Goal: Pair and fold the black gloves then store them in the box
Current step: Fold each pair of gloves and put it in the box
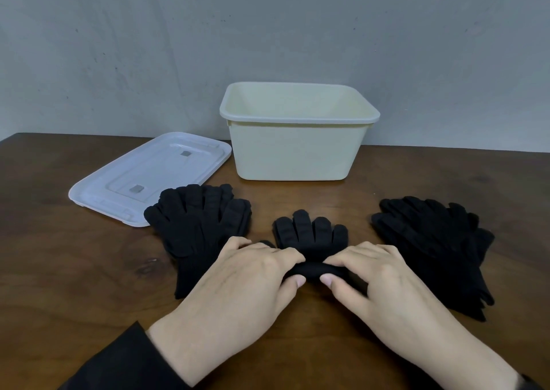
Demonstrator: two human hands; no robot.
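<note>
A stacked pair of black gloves (311, 235) lies in the middle of the wooden table, fingers pointing away from me. Its cuff end is rolled up toward the fingers. My left hand (253, 273) and my right hand (372, 273) both pinch that rolled cuff, thumbs underneath on the near side. A pile of black gloves (196, 229) lies to the left and another pile of black gloves (434, 247) to the right. The cream box (297, 151) stands open behind them, and I see nothing inside it.
The clear plastic lid (143, 178) lies flat at the back left, its near corner touching the left glove pile. A grey wall rises right behind the table's far edge. Dark sleeves cover both forearms.
</note>
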